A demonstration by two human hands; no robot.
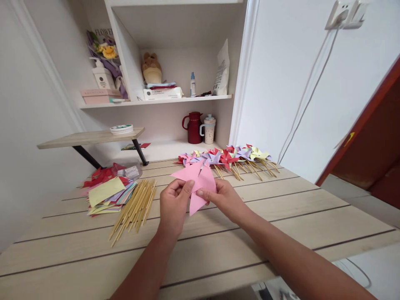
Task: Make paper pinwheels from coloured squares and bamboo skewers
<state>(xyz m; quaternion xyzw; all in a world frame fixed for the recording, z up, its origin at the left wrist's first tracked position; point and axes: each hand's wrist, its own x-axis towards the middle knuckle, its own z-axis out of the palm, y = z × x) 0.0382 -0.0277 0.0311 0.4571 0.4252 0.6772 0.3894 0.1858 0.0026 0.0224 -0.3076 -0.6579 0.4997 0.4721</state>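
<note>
Between both hands, above the table, is a pink paper pinwheel piece with cut, pointed flaps. My left hand pinches its left side, thumb on top. At its right side my right hand grips it between thumb and fingers, the thumb lying near the middle. One pointed flap hangs down between the hands. Behind them lie several finished paper pinwheels in pink, red, purple and yellow on thin sticks. Left of my hands is a bundle of loose wooden sticks, beside a stack of coloured paper sheets.
A clear plastic box and red paper pieces lie behind the stack. A small raised wooden stand carries a round white container. At the back, a red jug and a cup stand under the shelf.
</note>
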